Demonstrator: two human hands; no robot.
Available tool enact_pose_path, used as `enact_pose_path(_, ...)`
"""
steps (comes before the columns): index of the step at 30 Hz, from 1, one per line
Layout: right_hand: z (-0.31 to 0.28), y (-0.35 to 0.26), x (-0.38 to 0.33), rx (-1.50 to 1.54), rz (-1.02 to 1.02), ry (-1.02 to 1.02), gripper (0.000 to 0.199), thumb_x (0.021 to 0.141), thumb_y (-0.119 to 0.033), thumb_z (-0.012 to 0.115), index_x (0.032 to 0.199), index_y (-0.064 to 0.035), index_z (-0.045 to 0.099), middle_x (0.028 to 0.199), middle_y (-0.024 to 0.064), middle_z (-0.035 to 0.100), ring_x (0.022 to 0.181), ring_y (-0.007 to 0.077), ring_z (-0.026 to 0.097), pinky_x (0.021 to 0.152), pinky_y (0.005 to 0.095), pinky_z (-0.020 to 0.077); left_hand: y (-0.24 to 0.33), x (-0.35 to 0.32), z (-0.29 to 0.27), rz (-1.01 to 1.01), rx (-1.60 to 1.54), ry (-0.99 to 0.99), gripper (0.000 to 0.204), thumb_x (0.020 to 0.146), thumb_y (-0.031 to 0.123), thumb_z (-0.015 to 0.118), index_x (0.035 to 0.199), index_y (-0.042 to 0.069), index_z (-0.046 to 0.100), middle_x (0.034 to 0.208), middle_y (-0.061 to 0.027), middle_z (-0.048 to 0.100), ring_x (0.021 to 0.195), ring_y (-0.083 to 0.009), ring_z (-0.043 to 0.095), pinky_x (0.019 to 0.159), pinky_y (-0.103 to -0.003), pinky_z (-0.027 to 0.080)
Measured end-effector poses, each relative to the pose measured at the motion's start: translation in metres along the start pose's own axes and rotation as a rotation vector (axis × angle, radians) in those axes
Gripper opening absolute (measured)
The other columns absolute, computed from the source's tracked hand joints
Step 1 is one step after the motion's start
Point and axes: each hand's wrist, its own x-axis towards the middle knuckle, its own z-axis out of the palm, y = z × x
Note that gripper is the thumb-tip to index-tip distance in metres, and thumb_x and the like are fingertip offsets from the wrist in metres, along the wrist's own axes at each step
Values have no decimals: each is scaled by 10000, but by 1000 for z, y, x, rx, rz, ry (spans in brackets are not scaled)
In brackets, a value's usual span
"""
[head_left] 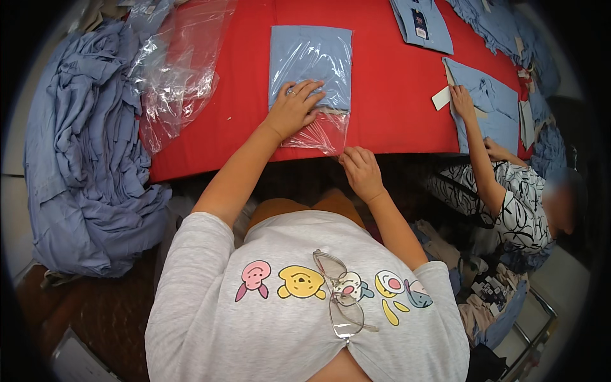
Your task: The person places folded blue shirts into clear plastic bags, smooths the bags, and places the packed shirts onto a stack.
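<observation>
A folded light-blue shirt in a clear plastic bag lies on the red table in front of me. My left hand presses flat on the near end of the bagged shirt, fingers spread. My right hand is at the table's front edge, pinching the open flap of the bag that sticks out past the shirt.
A loose pile of clear plastic bags lies at the left. A big heap of blue shirts hangs off the left side. Another person at the right folds a blue shirt. A further folded shirt lies at the far edge.
</observation>
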Motion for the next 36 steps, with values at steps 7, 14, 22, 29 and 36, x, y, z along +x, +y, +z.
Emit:
enact_pose_path(7,-7,-30,59,224,186,84,360,896,-206,833,1201,-63,708,1281,117,671,1180,349,640,1031,485,496,-14,11,-28,10,2,-250,859,921,537,776,1664,276,433,1812,-29,246,1653,-289,265,1337,-573,241)
enact_pose_path(14,61,-38,88,230,218,-246,257,908,-122,771,1141,-39,701,1056,136,683,1046,356,646,913,476,509,-26,-6,-8,18,30,-241,864,997,646,610,1740,380,260,1843,-45,147,1687,-340,159,1350,-593,197)
enact_pose_path(22,22,-38,62,115,-222,-84,188,853,-65,659,1035,-28,680,982,136,623,995,328,622,957,457,504,-15,-6,-10,34,73,-222,810,1032,632,553,1740,383,249,1843,-44,145,1686,-332,167,1352,-583,199)
enact_pose_path(29,11,-62,40,193,-58,-64,254,890,-121,749,1123,-46,682,1004,113,627,1019,293,632,978,428,493,-6,-10,-8,24,94,-184,824,1032,627,562,1746,363,246,1842,-58,153,1686,-338,167,1347,-587,193)
enact_pose_path(36,57,-100,86,93,53,52,315,848,-149,833,1114,-81,678,980,95,668,949,317,653,872,431,487,-8,-17,0,34,85,-144,831,1027,654,550,1746,370,246,1842,-59,155,1685,-341,174,1348,-592,176)
